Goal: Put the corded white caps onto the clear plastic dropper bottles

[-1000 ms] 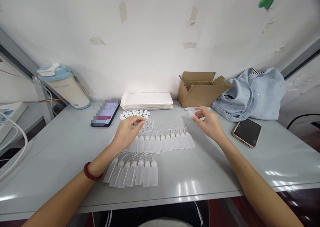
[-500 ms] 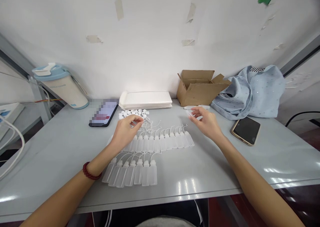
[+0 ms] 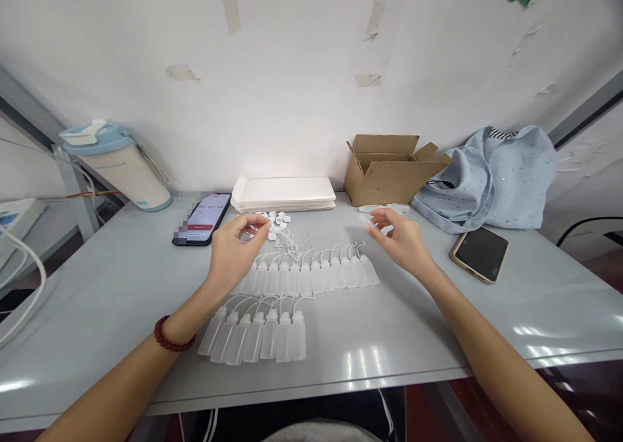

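Observation:
Two rows of small translucent squeeze bottles lie on the grey table (image 3: 399, 338): a far row (image 3: 311, 274) and a near row (image 3: 257, 338). A pile of small white caps (image 3: 276, 220) sits behind them. My left hand (image 3: 233, 250) hovers above the left end of the far row, its thumb and fingers pinched on a small white cap. My right hand (image 3: 399, 237) floats above the right end of the far row, fingers curled round a small clear piece that I cannot name.
A stack of white trays (image 3: 285, 194) and an open cardboard box (image 3: 389, 169) stand against the wall. A phone with a lit screen (image 3: 202, 218) lies at the left, a dark phone (image 3: 479, 254) at the right, beside a blue cloth bag (image 3: 496, 176). A blue-lidded jug (image 3: 117, 166) stands far left.
My left hand has lifted off the cap pile and drawn slightly left with a cap pinched. My right hand has barely moved.

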Action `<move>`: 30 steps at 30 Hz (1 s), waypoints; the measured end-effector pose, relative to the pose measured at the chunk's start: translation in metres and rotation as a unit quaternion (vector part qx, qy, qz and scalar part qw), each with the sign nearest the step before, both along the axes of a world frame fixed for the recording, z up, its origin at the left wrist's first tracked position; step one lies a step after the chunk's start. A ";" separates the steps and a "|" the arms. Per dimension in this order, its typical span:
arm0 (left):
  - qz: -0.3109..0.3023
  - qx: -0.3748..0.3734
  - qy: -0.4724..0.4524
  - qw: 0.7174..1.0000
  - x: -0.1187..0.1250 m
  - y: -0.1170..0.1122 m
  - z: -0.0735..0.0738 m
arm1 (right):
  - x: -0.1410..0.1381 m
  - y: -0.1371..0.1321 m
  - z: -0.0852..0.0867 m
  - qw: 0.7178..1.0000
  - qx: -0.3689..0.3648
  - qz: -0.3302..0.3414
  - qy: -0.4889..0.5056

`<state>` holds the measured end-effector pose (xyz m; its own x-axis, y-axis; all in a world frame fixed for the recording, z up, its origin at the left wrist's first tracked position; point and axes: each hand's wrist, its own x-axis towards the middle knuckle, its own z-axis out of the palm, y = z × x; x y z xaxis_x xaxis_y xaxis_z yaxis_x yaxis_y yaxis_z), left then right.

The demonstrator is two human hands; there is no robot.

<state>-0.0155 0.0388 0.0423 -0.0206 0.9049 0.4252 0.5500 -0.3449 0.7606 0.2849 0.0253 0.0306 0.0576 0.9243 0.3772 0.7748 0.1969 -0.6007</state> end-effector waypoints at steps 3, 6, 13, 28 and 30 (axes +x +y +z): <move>-0.006 0.025 0.047 0.999 -0.002 0.000 0.002 | -0.006 -0.005 0.004 1.000 -0.001 0.022 0.003; -0.062 0.023 0.148 0.987 -0.005 0.000 0.002 | -0.014 -0.011 0.006 0.998 0.008 0.064 0.002; -0.025 0.178 0.156 0.971 -0.004 0.000 0.002 | -0.022 -0.017 0.003 0.992 0.031 0.123 -0.027; -0.076 0.162 0.084 0.980 -0.009 0.006 -0.004 | -0.021 -0.017 0.002 0.986 0.065 0.144 -0.053; -0.068 0.149 0.079 0.983 -0.009 0.006 -0.004 | -0.021 -0.018 0.002 0.986 0.067 0.144 -0.054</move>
